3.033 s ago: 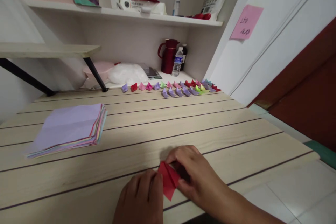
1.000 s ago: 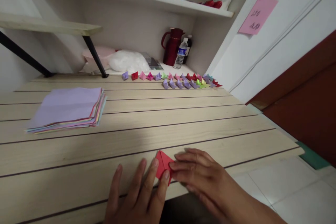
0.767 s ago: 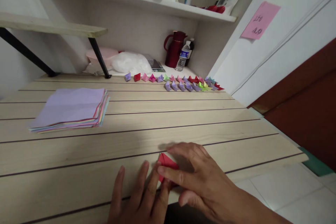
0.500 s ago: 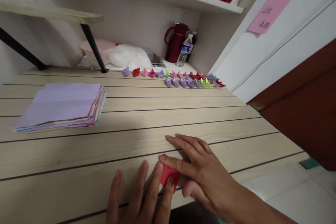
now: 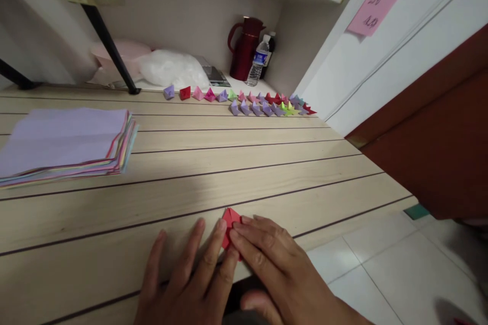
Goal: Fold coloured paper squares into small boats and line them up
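Well, a small folded red paper [image 5: 231, 216] lies near the front edge of the bench [image 5: 267, 172]. The left hand [image 5: 186, 287] has its fingers straight and spread apart, and two of its fingertips touch the paper's left side and bottom. The right hand [image 5: 284, 264] lies over the right side with its fingers straight and close together. Both look like they press down, and neither one seems to pinch the paper. They cover much of it, so I can't tell if the folds line up. If one hand pushes harder, the paper could slide and a crease could go crooked. Rubbing too hard might rip the pointy tip. A slip toward the edge could drop it on the floor [image 5: 353, 287]. The paper stack [image 5: 68, 137] and the little folded papers [image 5: 256, 109] sit well apart from both hands.
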The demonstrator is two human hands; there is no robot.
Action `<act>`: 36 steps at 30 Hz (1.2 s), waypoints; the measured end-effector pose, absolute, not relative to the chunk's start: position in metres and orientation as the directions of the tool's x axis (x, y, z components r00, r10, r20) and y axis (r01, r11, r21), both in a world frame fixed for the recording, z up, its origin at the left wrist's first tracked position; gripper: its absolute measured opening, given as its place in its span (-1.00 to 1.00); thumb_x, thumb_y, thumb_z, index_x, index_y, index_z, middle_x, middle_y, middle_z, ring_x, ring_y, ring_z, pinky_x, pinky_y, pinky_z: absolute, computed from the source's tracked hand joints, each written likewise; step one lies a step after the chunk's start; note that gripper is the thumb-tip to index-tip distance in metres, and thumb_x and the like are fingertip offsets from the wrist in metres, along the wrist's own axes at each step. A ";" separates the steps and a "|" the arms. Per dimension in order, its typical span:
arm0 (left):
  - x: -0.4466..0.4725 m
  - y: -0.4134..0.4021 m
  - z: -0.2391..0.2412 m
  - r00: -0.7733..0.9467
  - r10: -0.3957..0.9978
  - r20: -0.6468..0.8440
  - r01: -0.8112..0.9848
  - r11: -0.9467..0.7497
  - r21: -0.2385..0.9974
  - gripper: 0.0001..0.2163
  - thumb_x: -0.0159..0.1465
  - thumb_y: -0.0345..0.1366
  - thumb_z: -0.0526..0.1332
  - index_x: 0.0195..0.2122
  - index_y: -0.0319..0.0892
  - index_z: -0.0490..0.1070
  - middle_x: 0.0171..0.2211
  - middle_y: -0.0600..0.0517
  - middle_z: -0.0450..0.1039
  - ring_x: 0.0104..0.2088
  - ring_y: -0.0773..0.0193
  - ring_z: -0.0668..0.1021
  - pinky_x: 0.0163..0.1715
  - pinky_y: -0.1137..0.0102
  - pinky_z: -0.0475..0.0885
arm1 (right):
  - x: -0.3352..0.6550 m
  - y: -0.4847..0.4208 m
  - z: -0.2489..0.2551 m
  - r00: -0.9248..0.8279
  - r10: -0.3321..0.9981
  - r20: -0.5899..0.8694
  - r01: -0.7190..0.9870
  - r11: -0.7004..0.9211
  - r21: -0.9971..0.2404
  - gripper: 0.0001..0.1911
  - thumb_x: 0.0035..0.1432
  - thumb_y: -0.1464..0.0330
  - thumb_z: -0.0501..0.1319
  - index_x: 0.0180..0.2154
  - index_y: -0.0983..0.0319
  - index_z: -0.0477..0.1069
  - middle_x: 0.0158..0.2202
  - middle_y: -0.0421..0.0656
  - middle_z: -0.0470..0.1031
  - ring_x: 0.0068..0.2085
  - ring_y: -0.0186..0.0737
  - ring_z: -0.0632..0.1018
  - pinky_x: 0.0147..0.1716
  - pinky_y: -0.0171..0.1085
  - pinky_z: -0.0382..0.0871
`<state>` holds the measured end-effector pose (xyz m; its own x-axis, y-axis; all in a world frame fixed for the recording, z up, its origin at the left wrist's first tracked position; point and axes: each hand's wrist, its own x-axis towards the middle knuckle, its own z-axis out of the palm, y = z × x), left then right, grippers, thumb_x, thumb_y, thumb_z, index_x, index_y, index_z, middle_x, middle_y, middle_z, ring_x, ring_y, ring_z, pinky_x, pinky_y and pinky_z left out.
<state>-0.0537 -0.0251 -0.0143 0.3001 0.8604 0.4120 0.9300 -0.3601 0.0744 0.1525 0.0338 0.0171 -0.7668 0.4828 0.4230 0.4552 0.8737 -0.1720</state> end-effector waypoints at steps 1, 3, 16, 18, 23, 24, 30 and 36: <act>-0.059 -0.023 -0.012 0.327 0.853 0.407 0.921 -0.385 0.066 -0.40 0.14 -0.52 0.03 0.19 0.10 0.29 0.20 0.20 0.39 0.17 0.17 0.45 0.35 0.03 -0.36 | 0.154 0.032 0.016 -0.768 0.498 0.402 0.467 0.866 -0.181 -0.31 0.38 0.05 -0.03 0.31 0.41 0.07 0.23 0.09 0.35 0.30 -0.05 0.27 0.26 -0.05 0.24; -0.070 -0.019 -0.004 0.408 0.824 0.393 0.887 -0.460 0.045 -0.30 0.09 -0.59 -0.01 0.28 -0.03 0.16 0.22 0.21 0.36 0.21 0.33 0.40 0.36 0.26 -0.28 | 0.159 0.030 0.016 -0.756 0.536 0.375 0.490 0.844 -0.218 -0.27 0.40 0.04 -0.08 0.37 0.39 -0.10 0.31 0.08 0.23 0.34 -0.10 0.20 0.28 -0.06 0.22; -0.067 -0.024 -0.008 0.301 0.873 0.384 0.918 -0.374 0.131 -0.24 0.09 -0.63 -0.01 0.32 0.08 0.06 0.17 0.18 0.43 0.18 0.30 0.45 0.33 0.13 -0.48 | 0.157 0.029 -0.003 -0.814 0.457 0.359 0.482 0.876 -0.024 -0.36 0.31 0.16 0.18 0.29 0.35 0.15 0.31 0.08 0.23 0.33 0.02 0.21 0.28 0.09 0.20; -0.068 -0.022 -0.008 0.312 0.867 0.389 0.915 -0.384 0.122 -0.29 0.09 -0.61 0.02 0.27 0.06 0.17 0.13 0.17 0.47 0.15 0.26 0.48 0.32 0.08 -0.51 | 0.158 0.027 -0.002 -0.806 0.454 0.380 0.484 0.875 -0.017 -0.39 0.31 0.24 0.19 0.29 0.33 0.15 0.32 0.10 0.21 0.34 0.02 0.19 0.28 0.09 0.19; -0.069 -0.021 -0.004 0.306 0.876 0.372 0.922 -0.371 0.116 -0.33 0.10 -0.58 0.01 0.25 0.02 0.22 0.13 0.13 0.48 0.16 0.25 0.46 0.32 0.09 -0.46 | 0.161 0.024 -0.002 -0.773 0.440 0.457 0.459 0.885 -0.076 -0.43 0.31 0.40 0.15 0.30 0.27 0.10 0.31 0.11 0.20 0.34 0.00 0.19 0.23 0.12 0.26; -0.070 -0.021 -0.003 0.302 0.882 0.361 0.923 -0.365 0.121 -0.33 0.10 -0.57 0.01 0.26 -0.01 0.21 0.14 0.11 0.47 0.18 0.25 0.44 0.33 0.11 -0.42 | 0.160 0.023 -0.002 -0.770 0.452 0.451 0.468 0.880 -0.082 -0.44 0.30 0.42 0.15 0.29 0.24 0.13 0.30 0.10 0.22 0.32 0.01 0.22 0.20 0.11 0.31; -0.080 -0.015 0.005 0.375 0.877 0.301 0.905 -0.417 0.087 -0.26 0.10 -0.55 0.05 0.34 0.02 0.05 0.13 0.14 0.48 0.18 0.28 0.42 0.30 0.22 -0.17 | 0.156 0.022 0.001 -0.747 0.508 0.428 0.497 0.855 -0.148 -0.51 0.27 0.42 0.17 0.22 0.30 0.27 0.22 0.13 0.32 0.23 0.04 0.37 0.09 0.00 0.44; -0.090 -0.013 0.013 0.277 0.875 0.397 0.949 -0.314 0.031 -0.31 0.19 -0.49 0.08 0.32 0.22 0.08 0.25 0.11 0.34 0.14 0.16 0.47 0.30 0.05 -0.18 | 0.156 0.021 0.004 -0.714 0.528 0.461 0.523 0.839 -0.151 -0.57 0.27 0.40 0.18 0.16 0.28 0.34 0.27 0.14 0.27 0.22 0.05 0.38 0.07 -0.02 0.46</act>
